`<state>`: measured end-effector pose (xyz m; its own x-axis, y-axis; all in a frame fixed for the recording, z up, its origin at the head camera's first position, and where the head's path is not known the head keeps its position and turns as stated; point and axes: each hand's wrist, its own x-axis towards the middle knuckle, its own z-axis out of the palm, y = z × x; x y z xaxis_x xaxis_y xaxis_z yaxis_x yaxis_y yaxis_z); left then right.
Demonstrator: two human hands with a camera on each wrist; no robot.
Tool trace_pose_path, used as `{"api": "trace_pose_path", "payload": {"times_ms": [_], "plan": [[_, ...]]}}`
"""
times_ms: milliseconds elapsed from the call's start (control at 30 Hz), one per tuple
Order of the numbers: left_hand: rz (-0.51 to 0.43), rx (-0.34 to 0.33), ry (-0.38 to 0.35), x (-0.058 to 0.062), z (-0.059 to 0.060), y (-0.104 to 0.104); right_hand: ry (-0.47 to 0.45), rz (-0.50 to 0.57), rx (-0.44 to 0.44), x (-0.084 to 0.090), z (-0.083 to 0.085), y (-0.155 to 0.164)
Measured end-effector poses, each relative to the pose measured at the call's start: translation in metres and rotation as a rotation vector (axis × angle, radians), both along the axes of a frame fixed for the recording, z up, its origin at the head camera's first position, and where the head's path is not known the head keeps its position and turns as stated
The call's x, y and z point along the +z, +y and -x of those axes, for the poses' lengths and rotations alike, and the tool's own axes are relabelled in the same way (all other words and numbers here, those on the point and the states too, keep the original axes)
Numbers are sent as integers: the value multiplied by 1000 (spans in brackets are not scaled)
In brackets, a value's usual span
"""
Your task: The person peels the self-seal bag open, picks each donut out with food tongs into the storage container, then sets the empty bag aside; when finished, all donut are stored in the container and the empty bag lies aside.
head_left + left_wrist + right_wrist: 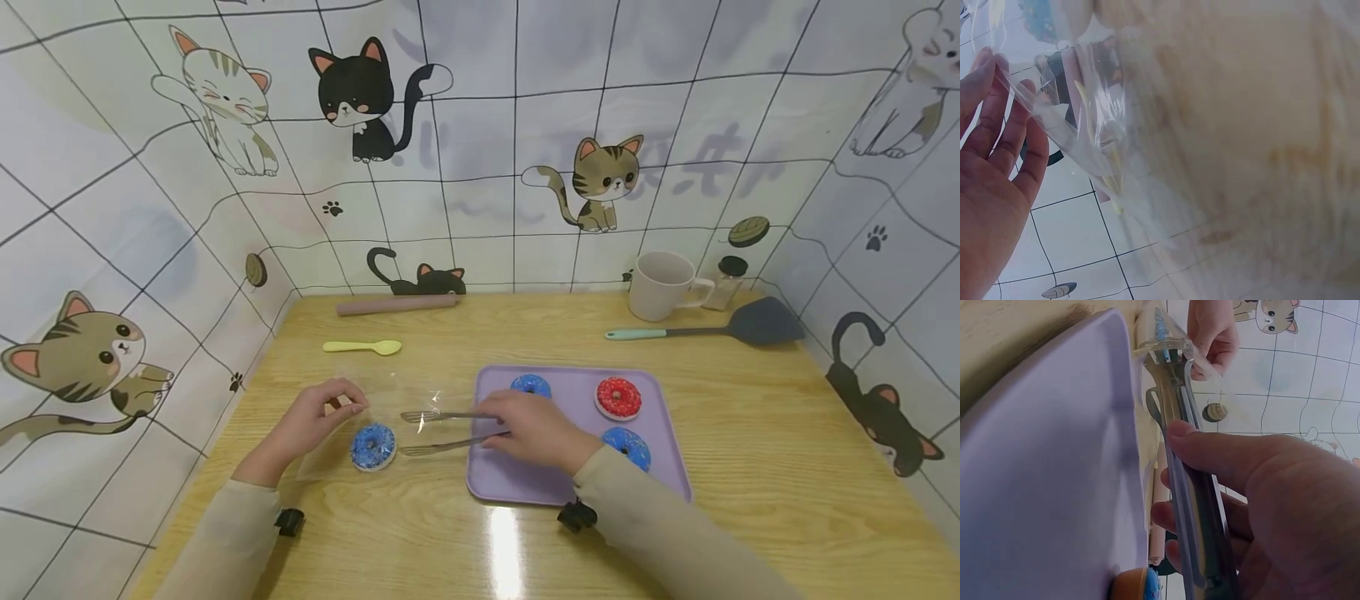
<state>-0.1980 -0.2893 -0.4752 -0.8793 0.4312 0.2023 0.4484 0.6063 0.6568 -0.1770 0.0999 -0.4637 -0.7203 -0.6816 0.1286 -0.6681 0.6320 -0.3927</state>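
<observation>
My left hand (pixel 318 419) pinches the edge of a clear plastic bag (pixel 1100 87) between thumb and fingertips. A toy donut with blue icing (pixel 372 447) lies within the bag's outline, just right of the left hand. My right hand (pixel 536 429) grips metal tongs (pixel 457 415), thumb on one arm and fingers on the other. The tongs point left with their arms spread, and their slotted tips (pixel 1166 355) overlap the bag close to the donut. Beneath the right hand is a lilac tray (pixel 517 487), where blue donuts (pixel 627 448) and a red donut (pixel 618 398) lie.
Behind the left hand lie a yellow spoon (pixel 363 347) and a pinkish rolling pin (pixel 397 305). At the back right stand a pale mug (pixel 660 286) and a black-capped jar (pixel 725 283), with a spatula (pixel 761 322) in front. Cat-printed walls (pixel 480 125) enclose the table.
</observation>
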Motion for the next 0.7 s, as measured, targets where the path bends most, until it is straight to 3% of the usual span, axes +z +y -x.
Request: {"api": "trace_pose_path", "payload": {"times_ms": [700], "plan": [[19,9,-28,1,-1,2,-44,-11,59,-11,9,-26]]}}
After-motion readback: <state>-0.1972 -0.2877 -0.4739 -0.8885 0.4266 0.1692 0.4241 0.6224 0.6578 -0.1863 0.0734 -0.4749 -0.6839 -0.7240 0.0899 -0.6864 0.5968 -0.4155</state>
